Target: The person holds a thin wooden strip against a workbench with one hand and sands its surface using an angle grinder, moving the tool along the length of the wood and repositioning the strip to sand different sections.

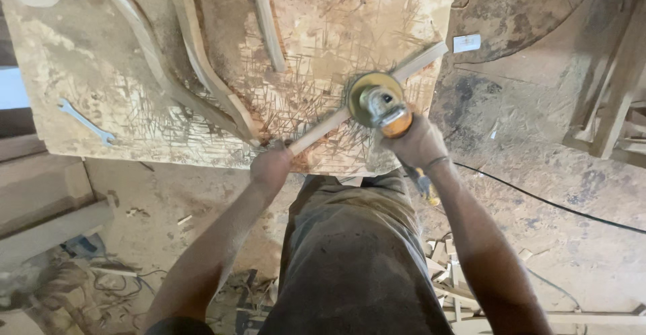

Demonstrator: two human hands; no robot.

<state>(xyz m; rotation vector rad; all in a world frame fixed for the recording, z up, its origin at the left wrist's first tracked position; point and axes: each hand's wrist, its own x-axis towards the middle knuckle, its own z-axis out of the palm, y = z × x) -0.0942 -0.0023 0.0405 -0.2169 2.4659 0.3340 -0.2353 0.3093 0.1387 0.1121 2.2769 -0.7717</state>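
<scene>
Scarred workbench [134, 126] | left hand [271, 167] clamped on wooden strip [420, 61] | right hand [418, 143] gripping angle grinder [377, 103]

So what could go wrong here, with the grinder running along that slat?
1. The left hand alone pins the long pale wooden slat; it could kick loose under the round disc of the orange-bodied angle grinder.
2. The right hand works one-handed, so control may slip.
3. The black cable trails underfoot.
</scene>
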